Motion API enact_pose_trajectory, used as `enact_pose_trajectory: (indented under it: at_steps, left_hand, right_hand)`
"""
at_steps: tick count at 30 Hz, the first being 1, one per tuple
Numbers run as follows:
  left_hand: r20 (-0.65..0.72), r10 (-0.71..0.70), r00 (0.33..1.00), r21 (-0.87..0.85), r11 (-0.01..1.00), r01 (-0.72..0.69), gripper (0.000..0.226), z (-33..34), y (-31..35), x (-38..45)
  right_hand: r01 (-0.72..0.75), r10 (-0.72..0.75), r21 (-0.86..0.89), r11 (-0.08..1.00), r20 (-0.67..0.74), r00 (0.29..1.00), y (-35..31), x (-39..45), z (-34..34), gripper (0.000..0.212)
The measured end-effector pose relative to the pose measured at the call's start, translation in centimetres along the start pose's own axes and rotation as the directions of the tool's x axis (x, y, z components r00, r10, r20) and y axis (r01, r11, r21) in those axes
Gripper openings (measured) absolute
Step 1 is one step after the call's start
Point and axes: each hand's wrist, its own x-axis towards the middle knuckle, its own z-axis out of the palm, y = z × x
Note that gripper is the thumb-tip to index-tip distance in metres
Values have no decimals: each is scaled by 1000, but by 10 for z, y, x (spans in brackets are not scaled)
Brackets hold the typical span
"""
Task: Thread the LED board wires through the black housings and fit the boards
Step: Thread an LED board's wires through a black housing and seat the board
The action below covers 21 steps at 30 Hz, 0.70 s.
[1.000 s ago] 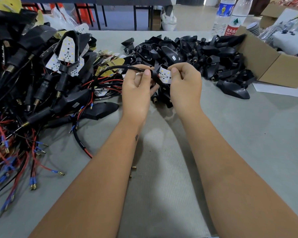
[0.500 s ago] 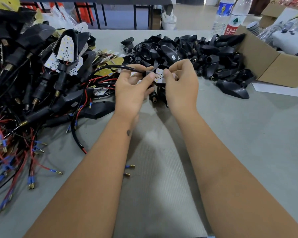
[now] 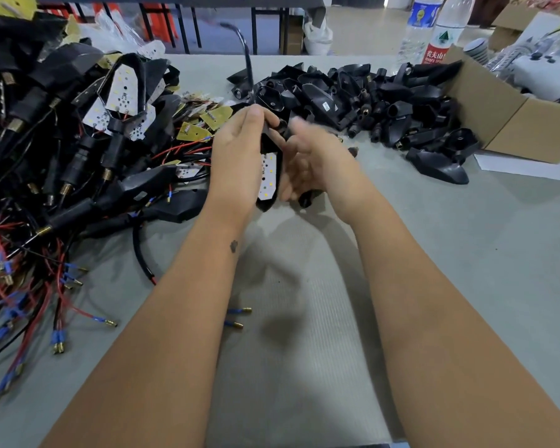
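So you've got one black housing [image 3: 270, 147] up off the table in your left hand [image 3: 240, 163], fingers wrapped around it, and the white LED board [image 3: 267, 176] is already sitting in its open face, looks pretty much seated from here. The black sleeved wire [image 3: 244, 56] sticks up out of the top end past your thumb, so my read is the threading part is done on this one and you're at the fit-the-board step.

Your right hand [image 3: 314, 160] is right beside the housing, blurry, fingers loose and spread, not holding anything I can make out. Can't tell if it's actually touching the housing.

Next thing is probably pressing the board down flat so it sits evenly, then checking that the wire isn't pinched under it. After that it belongs with the finished pile [image 3: 78, 130] on your left, and you grab a fresh one from the heap of empty housings [image 3: 369, 95] in front.
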Motion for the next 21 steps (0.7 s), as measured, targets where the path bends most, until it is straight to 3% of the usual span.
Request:
enact_pose_trajectory:
  at_steps: [2, 5, 7, 9, 12, 16, 19, 21]
  left_hand:
    - [-33, -59, 998, 28, 998, 60, 35, -4, 2, 2]
    - [16, -191, 981, 86, 978, 189, 34, -9, -1, 2]
    - [127, -258, 958, 122, 962, 243, 34, -11, -2, 0]
    - [227, -286, 931, 204, 949, 241, 35, -11, -4, -2]
    - [325, -305, 895, 295, 932, 210, 35, -8, -7, -6]
    - [382, -332, 863, 351, 916, 197, 36, -6, -9, -10]
    - [381, -403, 832, 467, 861, 203, 29, -8, -9, -7]
    - [362, -435, 824, 451, 855, 254, 23, -9, -8, -3]
  right_hand:
    - [-32, 31, -19, 999, -49, 998, 1, 3, -5, 65]
    - [-103, -49, -391, 915, -359, 932, 10, 4, -7, 62]
    - [-144, -149, -514, 846, -487, 860, 18, 6, -8, 54]
    - [-100, -151, -409, 907, -536, 831, 19, 9, -10, 50]
    - [34, -47, -37, 999, -473, 880, 12, 11, -2, 34]
    - [64, -88, -73, 995, -406, 910, 13, 13, 6, 14]
    - [45, -44, -8, 999, -386, 922, 15, 11, 3, 19]
    - [36, -12, 61, 997, -355, 935, 14, 10, 2, 20]
